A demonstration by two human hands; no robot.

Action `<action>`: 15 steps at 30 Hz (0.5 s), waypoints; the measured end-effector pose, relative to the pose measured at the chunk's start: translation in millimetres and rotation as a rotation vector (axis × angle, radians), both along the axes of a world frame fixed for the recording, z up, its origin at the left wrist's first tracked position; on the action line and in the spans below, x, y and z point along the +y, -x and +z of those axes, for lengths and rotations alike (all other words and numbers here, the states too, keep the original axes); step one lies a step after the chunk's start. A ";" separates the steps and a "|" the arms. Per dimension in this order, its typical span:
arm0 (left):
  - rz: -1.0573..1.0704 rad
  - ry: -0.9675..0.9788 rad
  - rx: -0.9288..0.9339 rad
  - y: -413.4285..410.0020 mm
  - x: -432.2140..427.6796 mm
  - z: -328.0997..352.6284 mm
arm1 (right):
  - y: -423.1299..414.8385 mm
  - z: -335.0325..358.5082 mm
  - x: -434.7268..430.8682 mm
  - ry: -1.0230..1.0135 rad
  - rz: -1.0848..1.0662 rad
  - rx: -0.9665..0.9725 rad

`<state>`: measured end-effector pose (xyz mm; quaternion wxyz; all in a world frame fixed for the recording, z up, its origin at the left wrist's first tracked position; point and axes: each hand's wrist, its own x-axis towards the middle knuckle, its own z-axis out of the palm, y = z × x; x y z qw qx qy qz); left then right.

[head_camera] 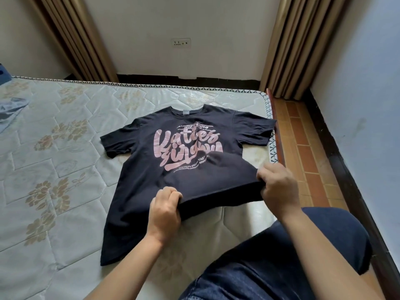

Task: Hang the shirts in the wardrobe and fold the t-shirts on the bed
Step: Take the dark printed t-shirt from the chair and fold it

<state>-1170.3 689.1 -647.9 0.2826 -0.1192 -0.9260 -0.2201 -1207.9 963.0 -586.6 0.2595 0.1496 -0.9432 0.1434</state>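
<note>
A dark navy t-shirt [151, 169] with pink lettering lies face up on the quilted mattress [54, 148], collar toward the far wall. My left hand [165, 211] grips the shirt's bottom hem near its middle. My right hand [276, 187] grips the same hem at the right corner. Between the two hands the hem is lifted off the mattress and pulled taut. The left lower corner of the shirt still lies flat. Its right sleeve reaches the mattress edge.
A light blue garment [13, 109] lies at the far left of the mattress. The bed's right edge [276, 131] borders a tiled floor [307, 152] and wall. Curtains [290, 46] hang at the back. My knee in dark shorts [292, 256] rests at the lower right.
</note>
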 end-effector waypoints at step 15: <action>0.398 0.273 -0.595 -58.1 -76.7 -73.1 | -15.6 -67.5 8.9 -0.411 -0.201 -1.228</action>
